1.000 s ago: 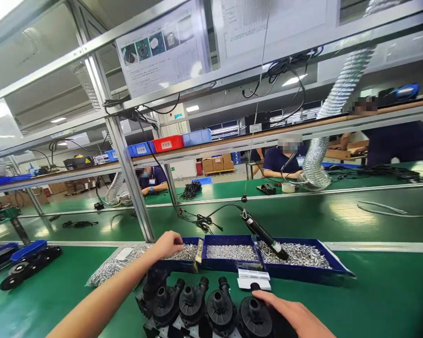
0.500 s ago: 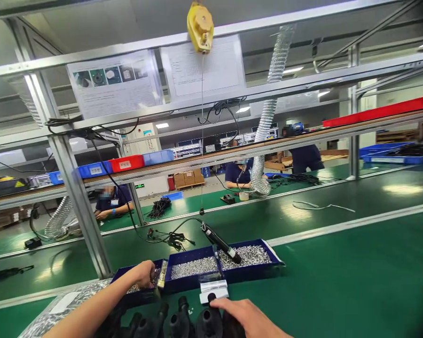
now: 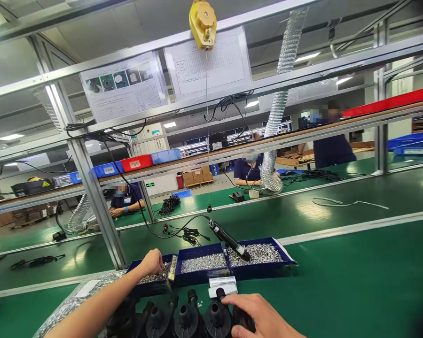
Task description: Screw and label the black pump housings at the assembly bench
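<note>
The screws (image 3: 151,278) lie heaped in the left blue tray (image 3: 169,284), just behind a row of black housings (image 3: 183,321) at the bench edge. The left hand (image 3: 151,262) dips into that heap, fingers curled together; what they pinch, I cannot tell. The right hand (image 3: 257,317) rests closed over the rightmost housing, likely steadying it. A driver (image 3: 231,241) hangs over the right tray.
</note>
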